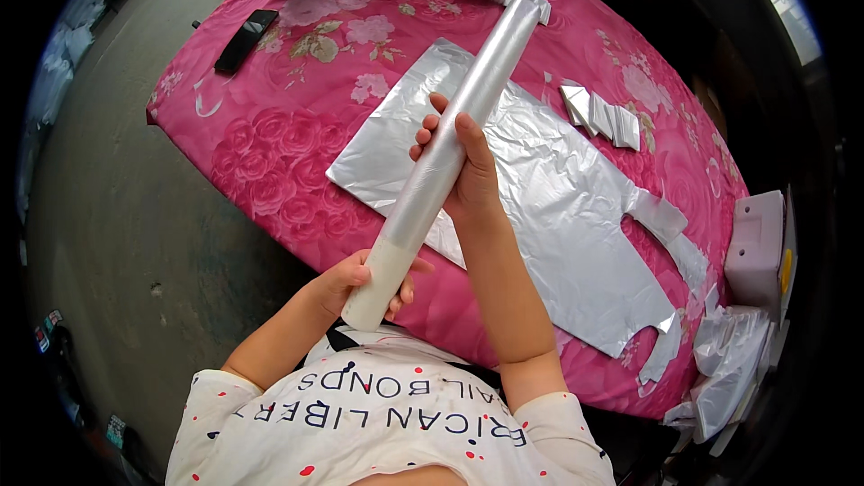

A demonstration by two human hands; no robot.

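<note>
Bare pink cloth [270, 171] left of flat silver bags [558, 207]

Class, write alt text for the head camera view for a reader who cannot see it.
Two bare hands hold a long roll of clear plastic film, the left hand at its near end, the right hand at mid-length. Below lies a flat silvery plastic bag on a pink floral tablecloth.

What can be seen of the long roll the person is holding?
The roll is a long, slim tube wound with shiny translucent film; its near end shows a bare cream core. It slants up and away over the pink floral table. The left hand grips the core end, the right hand wraps its middle. It hangs above a flat silvery bag.
</note>
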